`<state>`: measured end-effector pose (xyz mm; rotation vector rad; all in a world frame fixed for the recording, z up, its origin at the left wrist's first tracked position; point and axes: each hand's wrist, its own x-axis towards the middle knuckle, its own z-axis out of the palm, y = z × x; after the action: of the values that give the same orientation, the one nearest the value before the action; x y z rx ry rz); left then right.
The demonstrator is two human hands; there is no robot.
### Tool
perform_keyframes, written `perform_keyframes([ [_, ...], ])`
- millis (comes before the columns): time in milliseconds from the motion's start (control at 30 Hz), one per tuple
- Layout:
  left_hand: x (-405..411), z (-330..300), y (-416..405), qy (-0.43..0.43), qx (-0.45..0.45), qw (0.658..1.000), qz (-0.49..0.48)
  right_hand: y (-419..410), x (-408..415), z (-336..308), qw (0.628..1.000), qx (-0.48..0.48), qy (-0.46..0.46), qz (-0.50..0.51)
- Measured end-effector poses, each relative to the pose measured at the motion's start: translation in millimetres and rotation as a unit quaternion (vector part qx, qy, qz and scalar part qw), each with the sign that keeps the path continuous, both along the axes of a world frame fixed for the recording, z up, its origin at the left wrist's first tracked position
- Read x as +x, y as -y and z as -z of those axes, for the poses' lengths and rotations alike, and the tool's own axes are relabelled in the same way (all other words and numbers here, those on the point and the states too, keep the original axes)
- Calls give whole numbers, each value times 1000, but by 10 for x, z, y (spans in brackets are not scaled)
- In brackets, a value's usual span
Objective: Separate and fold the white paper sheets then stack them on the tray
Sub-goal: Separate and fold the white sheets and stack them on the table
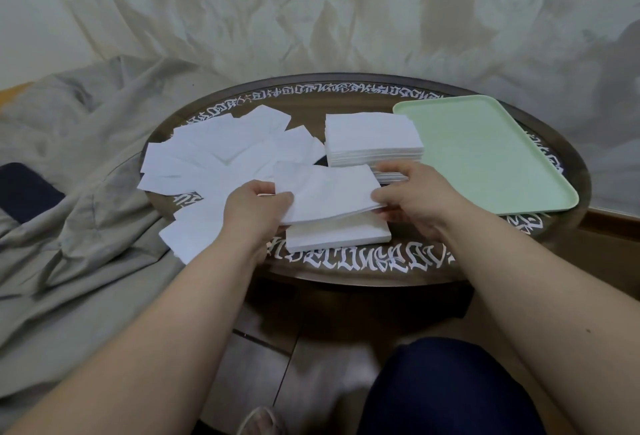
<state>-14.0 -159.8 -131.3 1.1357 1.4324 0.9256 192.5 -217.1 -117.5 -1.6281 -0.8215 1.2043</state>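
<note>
**A thin sheet held by both short edges**

We hold one white paper sheet (325,192) between our two hands, lifted just above a small pad of sheets (337,235) that lies directly under our fingers on the round counter (346,270). Our left hand (258,207) pinches the sheet's left edge, thumb on top and the other fingers curled beneath it. Our right hand (412,192) pinches the right edge the same way; its lower fingers are hidden under the paper, so we cannot tell how far they reach in.

The sheet looks very light and limp: it bows between the two grips and would likely crumple or tear if we pulled hard. We judge it best held as now, lightly at opposite short edges, with the edges brought together for the fold and no squeeze in the middle. Sheets this thin may cling to one another, so we may well be holding more than one layer; the lower right corner hints at a second ply.

Beyond our right fingertips stands a taller stack of sheets (374,138), and further right of that the pale green tray (485,154), with no paper on it yet. Beyond and to the left of our left fingers lie loose scattered sheets (221,157), overlapping, some reaching past the counter's rim.
</note>
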Motion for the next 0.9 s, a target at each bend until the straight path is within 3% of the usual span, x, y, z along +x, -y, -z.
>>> perform_keyframes([
  [400,-38,90,46,-226,87,967,74,156,120,126,983,8,181,-34],
  [767,-80,78,75,-286,112,947,92,197,101,171,962,26,265,-63],
  [900,-105,87,87,-332,145,927,99,219,94,183,929,27,359,-82],
])
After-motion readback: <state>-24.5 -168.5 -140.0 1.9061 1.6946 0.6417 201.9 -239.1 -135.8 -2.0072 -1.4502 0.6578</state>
